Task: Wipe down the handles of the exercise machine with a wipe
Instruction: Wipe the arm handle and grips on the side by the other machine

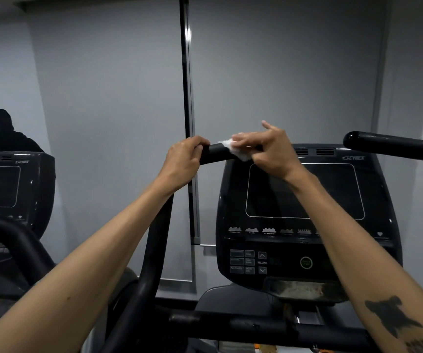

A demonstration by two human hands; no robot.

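Near the middle of the frame, the left hand curls around the black left handle at the bend where it turns from upright to horizontal. Just to its right, the right hand grips the same bar's horizontal end, pressing a crumpled white wipe against it, with one finger raised. Behind the right forearm sits the machine's dark console, its screen unlit. The right handle juts in from the right edge of the frame, untouched. A second console stands at the left edge.
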